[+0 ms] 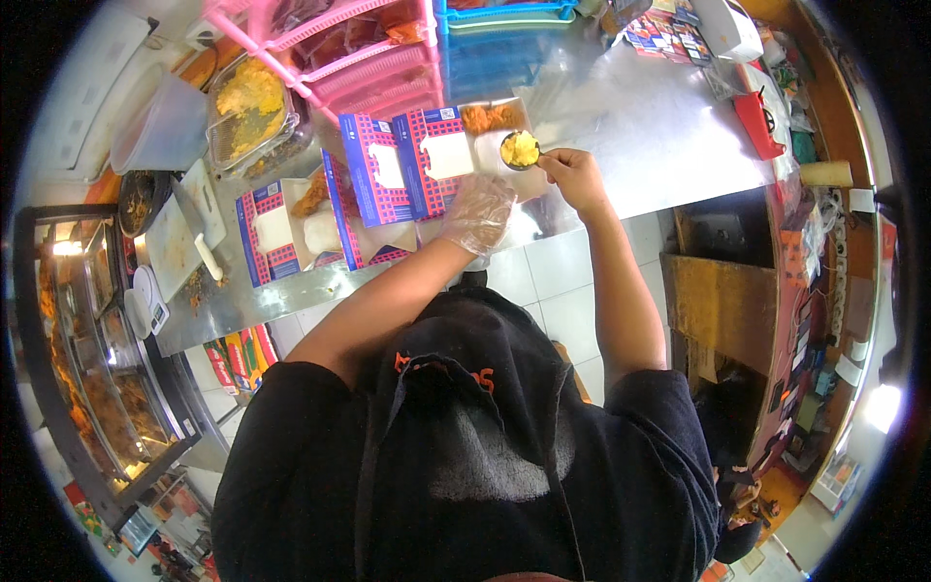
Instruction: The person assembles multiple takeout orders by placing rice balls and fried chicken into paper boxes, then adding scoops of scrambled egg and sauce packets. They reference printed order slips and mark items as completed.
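Observation:
My right hand (574,176) grips the handle of a round scoop (521,149) filled with yellow food, held over an open blue and red patterned takeaway box (441,155) that has fried pieces (490,117) in its far part. My left hand (478,212), in a clear plastic glove, rests with fingers apart at the near edge of that box, on the steel counter (640,136). Two more open boxes of the same kind (373,175) (274,229) lie to the left, one with a white mound of rice (321,231).
A clear container of yellow food (250,105) stands at the back left beside pink (339,44) and blue trays (504,15). A cutting board with a cleaver (194,228) and a scale (150,296) are far left. A heated display case (92,369) is at left; a wooden shelf (722,291) at right.

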Action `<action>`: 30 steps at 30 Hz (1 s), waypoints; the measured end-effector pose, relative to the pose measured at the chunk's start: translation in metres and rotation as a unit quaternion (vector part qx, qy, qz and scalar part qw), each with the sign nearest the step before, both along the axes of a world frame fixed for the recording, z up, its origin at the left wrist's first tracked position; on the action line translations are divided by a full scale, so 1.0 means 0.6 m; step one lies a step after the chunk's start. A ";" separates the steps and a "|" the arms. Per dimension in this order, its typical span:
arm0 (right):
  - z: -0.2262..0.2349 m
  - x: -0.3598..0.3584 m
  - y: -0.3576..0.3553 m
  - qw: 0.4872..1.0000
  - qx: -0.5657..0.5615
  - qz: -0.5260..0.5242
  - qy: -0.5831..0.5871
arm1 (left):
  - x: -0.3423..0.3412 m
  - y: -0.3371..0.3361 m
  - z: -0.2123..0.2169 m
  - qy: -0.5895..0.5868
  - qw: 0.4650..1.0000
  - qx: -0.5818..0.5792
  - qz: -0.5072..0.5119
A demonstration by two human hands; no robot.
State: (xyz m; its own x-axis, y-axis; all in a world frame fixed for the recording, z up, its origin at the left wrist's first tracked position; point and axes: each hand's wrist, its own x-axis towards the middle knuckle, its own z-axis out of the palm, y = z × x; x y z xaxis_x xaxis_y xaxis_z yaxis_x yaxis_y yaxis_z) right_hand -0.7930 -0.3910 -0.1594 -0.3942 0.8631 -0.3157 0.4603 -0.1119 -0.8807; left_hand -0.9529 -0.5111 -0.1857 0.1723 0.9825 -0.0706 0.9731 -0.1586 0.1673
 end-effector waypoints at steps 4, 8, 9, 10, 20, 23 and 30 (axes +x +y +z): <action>-0.013 0.014 -0.015 1.000 0.002 -0.019 0.000 | 0.011 -0.001 -0.012 0.021 0.998 0.055 0.029; -0.030 0.006 -0.045 0.986 0.150 -0.008 -0.068 | 0.001 -0.026 -0.018 -0.049 0.980 0.195 0.016; -0.034 0.003 -0.055 0.974 0.206 0.004 -0.093 | -0.003 -0.040 -0.019 -0.031 0.979 0.201 0.010; -0.039 -0.002 -0.069 0.944 0.315 0.032 -0.094 | -0.007 -0.059 -0.020 -0.012 0.978 0.208 0.004; -0.048 -0.009 -0.151 0.847 0.421 0.154 -0.285 | -0.033 -0.121 -0.028 -0.044 0.985 0.163 -0.046; -0.059 0.006 -0.136 0.885 0.430 0.098 -0.147 | -0.034 -0.119 -0.012 -0.039 0.988 0.140 -0.042; -0.054 0.008 -0.100 0.970 -0.040 -0.203 0.131 | -0.098 -0.166 0.091 -0.041 0.929 0.338 -0.144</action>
